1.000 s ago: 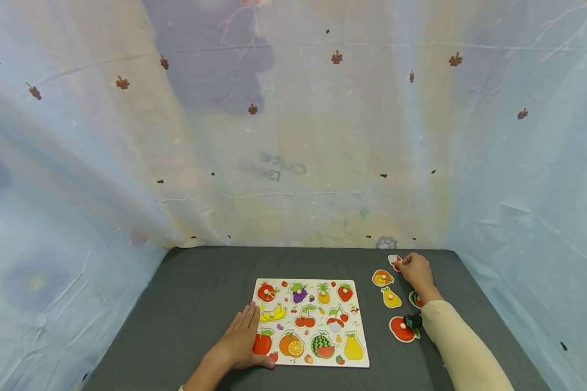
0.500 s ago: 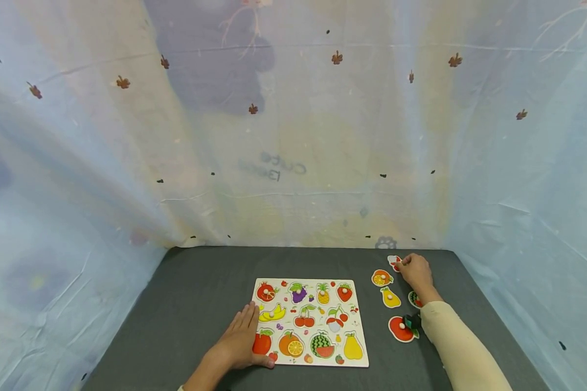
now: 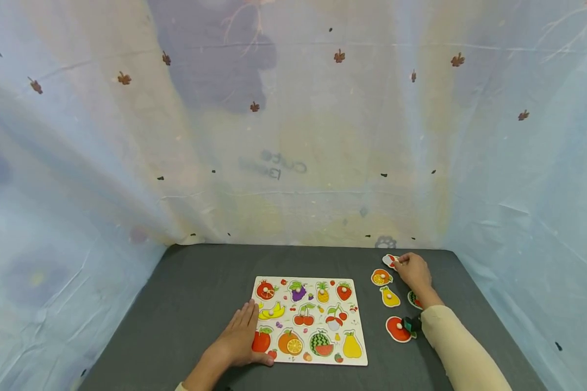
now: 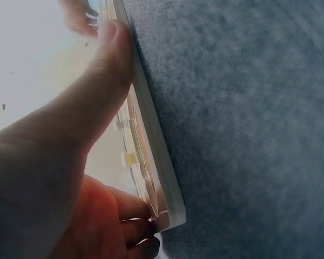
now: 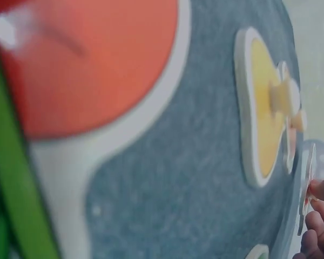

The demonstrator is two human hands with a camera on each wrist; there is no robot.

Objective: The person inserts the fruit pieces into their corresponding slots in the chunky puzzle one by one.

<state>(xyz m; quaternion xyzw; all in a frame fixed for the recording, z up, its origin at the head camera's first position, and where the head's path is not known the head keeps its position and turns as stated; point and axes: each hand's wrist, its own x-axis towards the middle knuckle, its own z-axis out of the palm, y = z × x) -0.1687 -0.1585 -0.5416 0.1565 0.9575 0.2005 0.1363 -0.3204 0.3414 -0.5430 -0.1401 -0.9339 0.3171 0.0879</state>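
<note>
Lettering (image 3: 275,174) on curtain (image 3: 323,130) too faint to read; dk grey tabletop (image 3: 215,282). L hand (image 3: 238,338) straight-fingered on fruit board (image 3: 310,285); R hand (image 3: 416,272) pinches red-white piece (image 3: 389,261).

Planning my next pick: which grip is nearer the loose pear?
Right. The right grip is beyond the loose pear, slightly right of it, pinching another piece; the left grip rests farther off, on the left edge of the board.

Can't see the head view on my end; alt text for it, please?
A person's right hand pinches a red-and-white piece toward the far right of a dark table. The left hand rests along the left edge of a white fruit puzzle board; an orange, pear, partly hidden watermelon and red fruit piece lie to its right.
</note>
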